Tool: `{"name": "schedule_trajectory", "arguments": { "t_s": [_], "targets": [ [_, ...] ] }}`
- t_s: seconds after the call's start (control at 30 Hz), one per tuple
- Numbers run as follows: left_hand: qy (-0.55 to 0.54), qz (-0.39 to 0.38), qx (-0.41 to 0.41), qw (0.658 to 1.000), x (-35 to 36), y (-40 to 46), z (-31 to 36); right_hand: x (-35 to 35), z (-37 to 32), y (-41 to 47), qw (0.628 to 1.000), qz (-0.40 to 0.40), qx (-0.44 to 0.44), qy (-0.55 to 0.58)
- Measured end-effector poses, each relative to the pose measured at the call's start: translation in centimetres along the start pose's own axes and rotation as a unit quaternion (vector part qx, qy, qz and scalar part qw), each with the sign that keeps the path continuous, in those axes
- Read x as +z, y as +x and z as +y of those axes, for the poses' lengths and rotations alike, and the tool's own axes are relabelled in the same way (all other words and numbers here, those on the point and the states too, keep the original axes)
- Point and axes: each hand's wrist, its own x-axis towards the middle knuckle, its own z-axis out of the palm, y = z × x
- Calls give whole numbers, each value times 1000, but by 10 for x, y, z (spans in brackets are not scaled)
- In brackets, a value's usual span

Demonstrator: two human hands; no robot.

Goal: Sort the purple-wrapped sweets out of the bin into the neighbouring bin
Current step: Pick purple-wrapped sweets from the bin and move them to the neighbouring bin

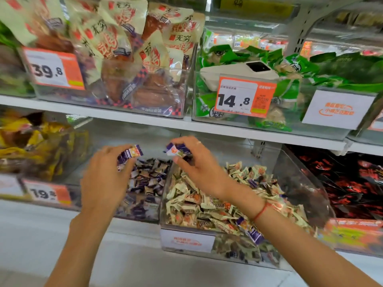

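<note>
Two clear bins stand side by side on the lower shelf. The right bin (294, 175) holds mostly cream-wrapped sweets (199, 206) with a few purple-wrapped ones (256, 235) mixed in. The left bin (145, 216) holds purple-wrapped sweets (149, 179). My left hand (105, 179) grips purple-wrapped sweets (130, 154) above the left bin. My right hand (196, 162) pinches a purple-wrapped sweet (176, 150) over the wall between the two bins.
A bin of yellow packs (37, 146) stands to the left and a bin of red-black packs (352, 183) to the right. The upper shelf (186, 125) carries snack bins with price tags (244, 96); a white phone (238, 73) lies on green packs.
</note>
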Motion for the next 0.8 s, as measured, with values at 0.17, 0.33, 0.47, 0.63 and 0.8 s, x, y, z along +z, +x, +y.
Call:
{"name": "schedule_trajectory", "arguments": {
  "t_s": [0.17,0.33,0.47,0.63,0.8],
  "targets": [
    [67,-48,-48,995,18,6,-38,58,6,70,976,-138,4,-168],
    [77,-113,-20,990,23,6,-50,50,9,85,913,-309,52,-263],
    [13,-24,51,998,4,-1,-6,-8,-1,29,960,-200,18,-196],
    [-145,-122,224,956,1,-49,78,-78,12,-89,977,-109,88,-163],
    [-113,-365,319,867,51,-80,104,-86,22,-164,969,-90,171,-152]
  ]
}}
